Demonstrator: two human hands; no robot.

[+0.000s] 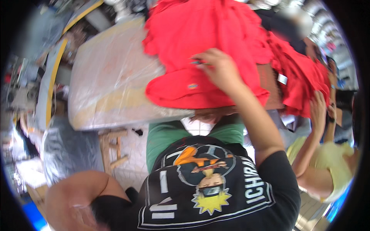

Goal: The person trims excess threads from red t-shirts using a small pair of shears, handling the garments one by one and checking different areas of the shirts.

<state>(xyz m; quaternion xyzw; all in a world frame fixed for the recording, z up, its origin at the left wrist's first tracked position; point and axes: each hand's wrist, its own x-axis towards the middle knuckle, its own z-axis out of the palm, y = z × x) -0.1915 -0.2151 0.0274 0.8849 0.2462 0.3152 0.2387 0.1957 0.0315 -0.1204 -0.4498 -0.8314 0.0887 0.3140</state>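
A red garment [204,30] lies heaped over the work table, with a folded part at the near side that bears a small coloured emblem [192,86]. Above this fold is my right hand [217,67], its fingers closed around a small dark tool [197,61]. Blur hides the tool's exact kind. My bent left arm [73,192] shows at the lower left, while its hand is not visible.
Clear plastic wraps the pale table top [111,73]. To the right, a person in a yellow top [325,165] has a hand on another red garment [298,73]. A plastic-covered bundle [71,150] and a wooden stool [113,148] stand at the left.
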